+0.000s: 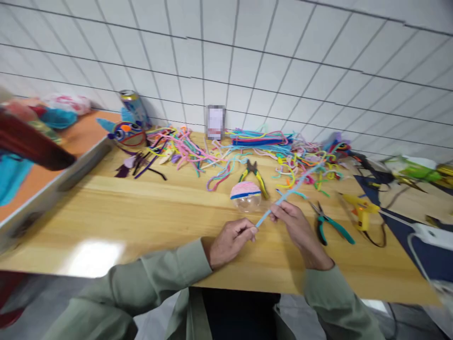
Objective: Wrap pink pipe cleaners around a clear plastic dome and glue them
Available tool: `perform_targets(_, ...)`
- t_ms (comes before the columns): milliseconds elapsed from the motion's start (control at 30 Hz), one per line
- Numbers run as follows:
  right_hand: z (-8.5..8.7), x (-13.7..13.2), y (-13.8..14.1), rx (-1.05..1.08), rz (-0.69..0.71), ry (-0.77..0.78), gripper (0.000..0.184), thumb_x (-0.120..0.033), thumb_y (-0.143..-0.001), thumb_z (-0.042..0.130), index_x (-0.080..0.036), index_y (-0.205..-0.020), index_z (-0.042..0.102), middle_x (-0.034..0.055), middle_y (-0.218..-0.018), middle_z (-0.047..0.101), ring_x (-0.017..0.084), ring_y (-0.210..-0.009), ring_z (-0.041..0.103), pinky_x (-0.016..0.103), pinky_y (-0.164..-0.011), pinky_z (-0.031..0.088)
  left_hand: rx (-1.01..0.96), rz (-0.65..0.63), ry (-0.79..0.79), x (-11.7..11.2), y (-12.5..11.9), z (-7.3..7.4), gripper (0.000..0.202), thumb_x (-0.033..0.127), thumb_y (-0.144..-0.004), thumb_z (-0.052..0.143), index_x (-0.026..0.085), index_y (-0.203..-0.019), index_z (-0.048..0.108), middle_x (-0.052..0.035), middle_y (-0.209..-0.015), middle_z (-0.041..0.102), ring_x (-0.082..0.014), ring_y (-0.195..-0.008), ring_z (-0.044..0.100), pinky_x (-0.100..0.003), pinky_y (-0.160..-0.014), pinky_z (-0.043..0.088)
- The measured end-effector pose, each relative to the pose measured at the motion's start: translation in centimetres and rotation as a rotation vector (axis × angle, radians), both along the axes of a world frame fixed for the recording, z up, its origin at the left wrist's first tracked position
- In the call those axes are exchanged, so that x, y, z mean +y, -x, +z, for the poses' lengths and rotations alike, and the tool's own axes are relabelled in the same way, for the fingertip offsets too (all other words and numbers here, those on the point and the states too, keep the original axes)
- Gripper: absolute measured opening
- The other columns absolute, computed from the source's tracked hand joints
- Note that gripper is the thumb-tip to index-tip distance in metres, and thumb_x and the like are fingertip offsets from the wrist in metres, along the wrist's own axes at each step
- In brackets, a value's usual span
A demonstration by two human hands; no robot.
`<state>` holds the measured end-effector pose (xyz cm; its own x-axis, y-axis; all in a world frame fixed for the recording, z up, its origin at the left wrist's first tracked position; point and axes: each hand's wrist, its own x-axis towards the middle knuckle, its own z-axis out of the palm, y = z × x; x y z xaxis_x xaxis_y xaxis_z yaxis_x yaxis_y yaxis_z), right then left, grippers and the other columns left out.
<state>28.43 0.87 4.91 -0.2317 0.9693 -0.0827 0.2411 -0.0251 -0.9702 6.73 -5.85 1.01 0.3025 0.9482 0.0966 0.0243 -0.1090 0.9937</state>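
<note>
A light blue pipe cleaner (296, 185) runs slantwise between my hands and on toward the back right. My left hand (231, 240) pinches its near end. Farther along it, the fingers of my right hand (290, 222) are closed on the same stem. Just beyond my hands sits a clear plastic ball (248, 203), its upper part covered with pink rows and a blue band. Yellow-and-black pliers (262, 182) lie right behind the ball. To the right of my right hand are teal-handled cutters (332, 224).
A yellow glue gun (363, 212) and a white power strip (433, 233) lie at the right. Loose pipe cleaners (184, 146) and a bundle (262, 140) line the wall. A phone (215, 122), a can (134, 107) and a decorated ball (128, 133) stand at the back.
</note>
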Motion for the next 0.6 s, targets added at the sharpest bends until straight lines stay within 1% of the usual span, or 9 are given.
perform_targets(100, 0.1, 0.7, 0.5, -0.009, 0.006, -0.013, 0.047, -0.068, -0.084, 0.077, -0.023, -0.071, 0.069, 0.0012, -0.068, 0.066, 0.018, -0.066, 0.057, 0.034, -0.068, 0.048, 0.012, 0.026, 0.021, 0.0, 0.1, -0.1, 0.043, 0.052, -0.104, 0.057, 0.018, -0.079, 0.066, 0.0002, -0.072, 0.063, -0.0139, -0.069, 0.054, -0.027, -0.073, 0.044)
perform_targets(267, -0.6, 1.5, 0.6, 0.014, 0.001, -0.026, 0.042, -0.061, -0.087, 0.073, -0.023, -0.071, 0.069, 0.0004, -0.066, 0.064, 0.018, -0.068, 0.058, 0.034, -0.068, 0.048, 0.010, 0.001, 0.062, 0.3, 0.2, -0.1, 0.044, 0.055, -0.102, 0.058, 0.019, -0.078, 0.065, 0.0022, -0.068, 0.057, -0.0132, -0.065, 0.048, -0.026, -0.068, 0.042)
perform_targets(433, -1.4, 1.8, 0.3, 0.057, -0.015, -0.034, 0.038, -0.056, -0.090, 0.069, -0.024, -0.070, 0.068, 0.0005, -0.065, 0.062, 0.019, -0.068, 0.057, 0.035, -0.070, 0.047, -0.001, -0.018, 0.108, 0.3, 0.2, 0.1, 0.043, 0.054, -0.101, 0.059, 0.019, -0.077, 0.064, 0.0036, -0.065, 0.054, -0.0122, -0.062, 0.046, -0.026, -0.068, 0.041)
perform_targets(600, -1.8, 1.9, -0.4, 0.081, -0.036, -0.035, 0.037, -0.054, -0.088, 0.071, -0.024, -0.067, 0.066, 0.0007, -0.064, 0.061, 0.019, -0.068, 0.056, 0.035, -0.069, 0.046, 0.012, -0.050, 0.145, 0.1, 0.1, 0.2, 0.042, 0.052, -0.101, 0.059, 0.018, -0.077, 0.063, 0.0043, -0.065, 0.052, -0.0117, -0.061, 0.044, -0.026, -0.067, 0.039)
